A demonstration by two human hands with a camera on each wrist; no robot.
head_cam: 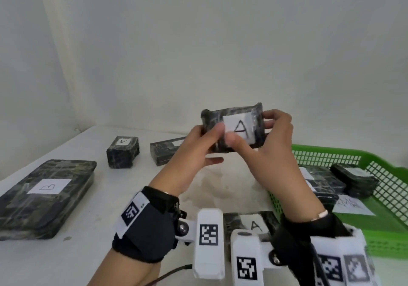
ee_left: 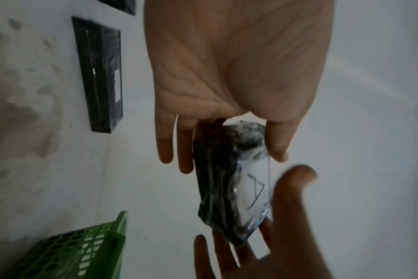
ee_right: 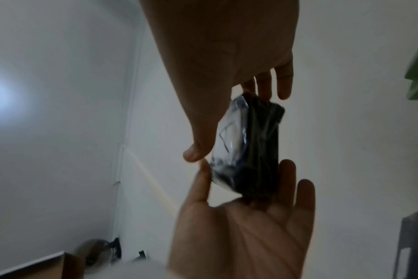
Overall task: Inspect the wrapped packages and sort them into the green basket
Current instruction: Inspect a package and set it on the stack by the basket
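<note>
The wrapped package point(head_cam: 234, 129), dark film with a white "A" label, is up in the air above the white table point(head_cam: 136, 230), label turned toward the head camera, which reads as the inspecting step. The left hand point(head_cam: 198, 146) pinches its left end, thumb on the front face; the right hand point(head_cam: 267, 140) grips the right end, thumb by the label and fingers curled behind. Just to the right waits the green basket point(head_cam: 326, 155), already carrying several wrapped packs. Left on the table: a big flat pack marked "B" point(head_cam: 46, 195), a small block marked "A" point(head_cam: 123, 151), a long pack point(head_cam: 164, 153) partly behind the left hand, and another "A" pack point(head_cam: 251, 224) close in under the wrists.

Over to the left wrist view: the left hand point(ee_left: 227, 75) has its thumb on the label side and fingers behind the package point(ee_left: 229, 179), a light edge hold that keeps the letter uncovered. The right hand point(ee_left: 274, 236) closes in from below. The green basket point(ee_left: 88, 245) sits at the lower left, and the long pack point(ee_left: 100, 75) lies on the table beyond.

Right wrist view: the right hand point(ee_right: 227, 66) clamps the package point(ee_right: 248, 147) between thumb and fingers, while the left hand point(ee_right: 246, 226) cups it from underneath. Blurry, but it looks shared between both hands.
</note>
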